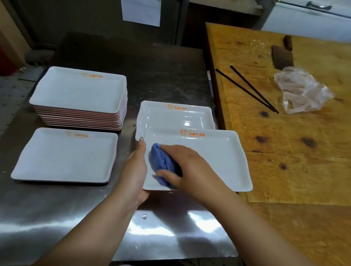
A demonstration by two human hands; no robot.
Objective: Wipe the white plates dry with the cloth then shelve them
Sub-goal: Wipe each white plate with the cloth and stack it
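- Steel tabletop (82, 221) carrying everything; wooden block (303, 138) butted against its right side.
- Tall stack of plates (79, 91) far left of the held plate, low stack (64, 156) nearer left, wet-looking stack (175, 115) just behind and partly under it.
- Held plate (211, 160) lying long axis left to right, tilted slightly clockwise.
- Left hand (136, 172) gripping its left short edge, thumb on the rim.
- Right hand (189, 170) curled on the blue cloth (162, 164), pressing it into the plate's near-left corner.
- Unwiped surface stretching rightward: probably a sweep for the right hand.
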